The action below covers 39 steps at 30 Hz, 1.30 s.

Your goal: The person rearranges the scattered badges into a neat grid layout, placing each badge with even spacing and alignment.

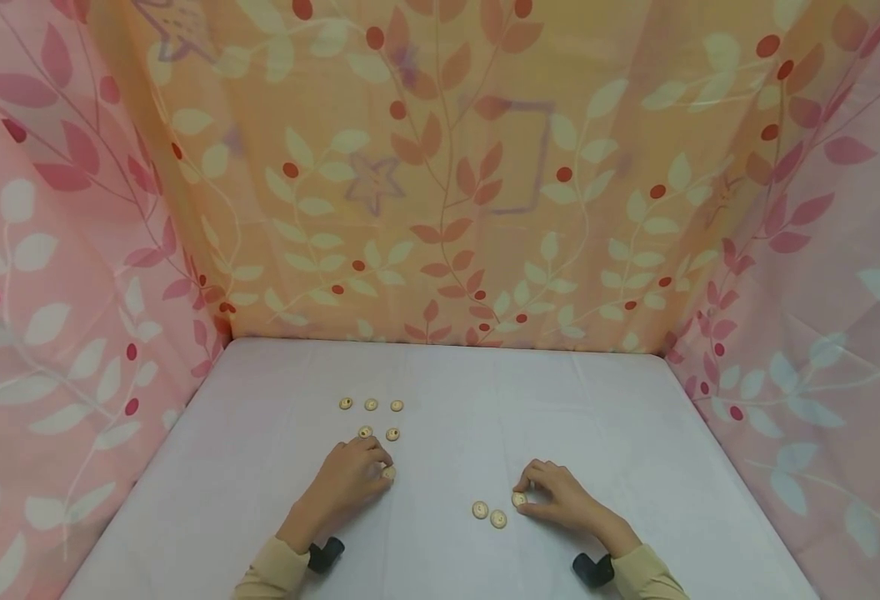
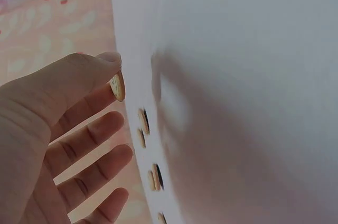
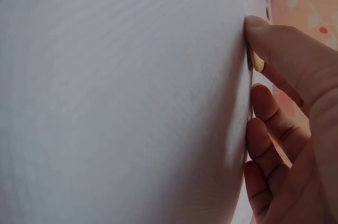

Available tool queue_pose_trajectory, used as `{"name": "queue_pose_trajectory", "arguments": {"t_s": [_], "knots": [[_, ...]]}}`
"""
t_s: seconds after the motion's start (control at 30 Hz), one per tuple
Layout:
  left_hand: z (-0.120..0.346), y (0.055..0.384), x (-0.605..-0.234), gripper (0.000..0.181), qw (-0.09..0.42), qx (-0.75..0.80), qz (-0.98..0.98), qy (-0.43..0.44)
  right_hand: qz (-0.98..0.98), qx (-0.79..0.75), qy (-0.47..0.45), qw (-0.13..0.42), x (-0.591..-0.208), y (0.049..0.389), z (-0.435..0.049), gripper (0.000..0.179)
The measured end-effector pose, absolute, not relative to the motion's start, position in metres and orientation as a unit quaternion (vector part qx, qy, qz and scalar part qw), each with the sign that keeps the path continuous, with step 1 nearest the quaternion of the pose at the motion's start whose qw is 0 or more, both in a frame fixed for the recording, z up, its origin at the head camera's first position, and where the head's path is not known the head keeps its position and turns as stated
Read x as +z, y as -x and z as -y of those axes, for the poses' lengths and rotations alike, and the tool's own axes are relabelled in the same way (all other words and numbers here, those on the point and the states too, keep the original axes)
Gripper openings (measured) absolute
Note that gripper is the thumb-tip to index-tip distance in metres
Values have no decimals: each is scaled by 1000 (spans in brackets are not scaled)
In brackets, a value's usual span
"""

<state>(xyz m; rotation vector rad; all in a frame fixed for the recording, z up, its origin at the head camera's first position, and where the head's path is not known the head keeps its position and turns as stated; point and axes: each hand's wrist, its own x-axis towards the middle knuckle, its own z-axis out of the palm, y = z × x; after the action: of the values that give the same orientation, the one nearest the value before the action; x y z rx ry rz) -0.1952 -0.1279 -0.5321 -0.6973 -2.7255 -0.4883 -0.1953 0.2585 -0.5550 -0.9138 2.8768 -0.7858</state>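
My left hand [image 1: 346,477] pinches a small round wooden disc [image 1: 388,472] between thumb and forefinger. In the left wrist view that disc [image 2: 118,87] is held on edge, above the white surface, the other fingers spread loosely. Just beyond this hand lie two discs, a nearer-left one [image 1: 365,432] partly behind the fingers and another [image 1: 392,434] with a dark mark. To the right, my right hand [image 1: 558,497] has thumb and forefinger around another disc [image 1: 518,499] low at the tabletop. The right wrist view shows its disc [image 3: 257,60] partly covered by the thumb.
Three discs form a row farther back, with one [image 1: 371,404] in the middle. Two more, including this disc [image 1: 480,509], lie left of my right hand. A white cloth covers the table [image 1: 597,417]. Leaf-patterned curtains [image 1: 447,167] enclose the back and both sides.
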Motion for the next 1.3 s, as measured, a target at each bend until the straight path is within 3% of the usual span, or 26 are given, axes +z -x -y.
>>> {"name": "queue_pose_trajectory", "arguments": {"t_s": [0.83,1.3], "knots": [[182,227,-535,17,152,-194,953,177,-915,-266,303,9,-554,194,-259,18],[204,240,-541,15,120,-235,957,121,-917,-259,302,1,-555,195,-259,19]]}}
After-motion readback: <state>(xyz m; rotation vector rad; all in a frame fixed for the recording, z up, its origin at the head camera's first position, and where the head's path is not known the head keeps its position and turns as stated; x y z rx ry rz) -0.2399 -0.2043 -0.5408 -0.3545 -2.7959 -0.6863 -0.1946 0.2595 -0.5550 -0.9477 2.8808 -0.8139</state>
